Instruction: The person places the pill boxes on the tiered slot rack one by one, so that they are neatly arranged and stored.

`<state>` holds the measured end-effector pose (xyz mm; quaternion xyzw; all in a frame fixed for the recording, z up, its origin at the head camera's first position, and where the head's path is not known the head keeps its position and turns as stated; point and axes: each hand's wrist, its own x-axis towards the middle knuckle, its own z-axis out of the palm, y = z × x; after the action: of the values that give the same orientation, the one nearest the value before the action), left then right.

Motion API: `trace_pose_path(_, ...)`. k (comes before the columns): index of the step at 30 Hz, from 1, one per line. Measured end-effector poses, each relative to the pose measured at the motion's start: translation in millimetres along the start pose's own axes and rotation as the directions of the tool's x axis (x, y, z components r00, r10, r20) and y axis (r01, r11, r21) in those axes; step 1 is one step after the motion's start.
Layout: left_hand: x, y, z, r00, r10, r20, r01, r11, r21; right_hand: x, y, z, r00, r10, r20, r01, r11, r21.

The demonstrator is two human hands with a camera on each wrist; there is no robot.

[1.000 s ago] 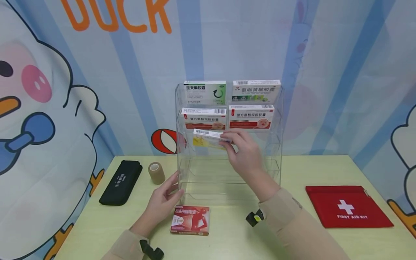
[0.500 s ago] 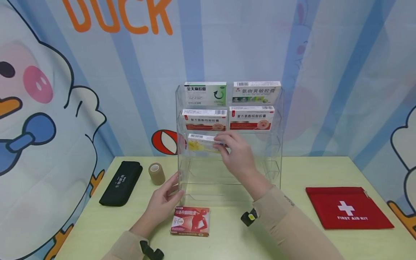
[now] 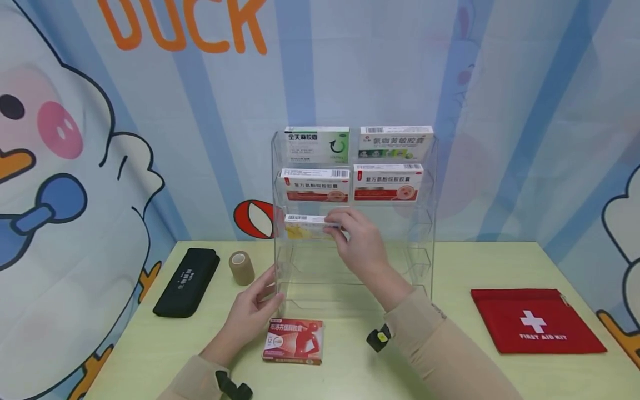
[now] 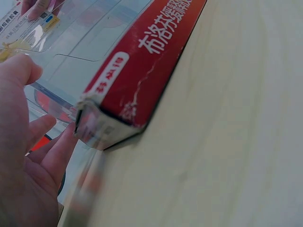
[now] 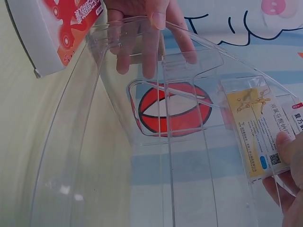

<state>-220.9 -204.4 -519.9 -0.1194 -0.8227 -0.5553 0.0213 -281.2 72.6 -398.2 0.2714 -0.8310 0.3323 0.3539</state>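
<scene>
A clear plastic display rack (image 3: 345,291) stands on the table. My right hand (image 3: 362,241) pinches the right end of a white and yellow medicine box (image 3: 301,229) at the rack's third tier, on the left side. The right wrist view shows this box (image 5: 253,127) behind a clear pocket front, thumb on its face and fingers behind. With my left hand (image 3: 250,311) I hold the rack's lower left edge, thumb at the front and fingers along the outer side. A red medicine box (image 3: 294,341) lies flat in front of the rack, near my left hand.
Upper tiers hold a green and white box (image 3: 317,145), another white box (image 3: 395,143) and two red-striped boxes, left (image 3: 316,187) and right (image 3: 387,183). A black pouch (image 3: 186,283) and a tan bandage roll (image 3: 241,268) lie left; a red first aid pouch (image 3: 537,322) lies right.
My right hand has moved down and left with the white and yellow box, bringing it to the left side of the third tier. My left hand has stayed at the rack's edge.
</scene>
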Motion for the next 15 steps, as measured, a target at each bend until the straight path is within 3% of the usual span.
trace_pose_path(15,-1.2,3.4,-0.2,1.000,0.003,-0.006,-0.003,1.000,0.015,-2.3,-2.1,1.0,1.000,0.015,-0.016,-0.015,1.000,0.016)
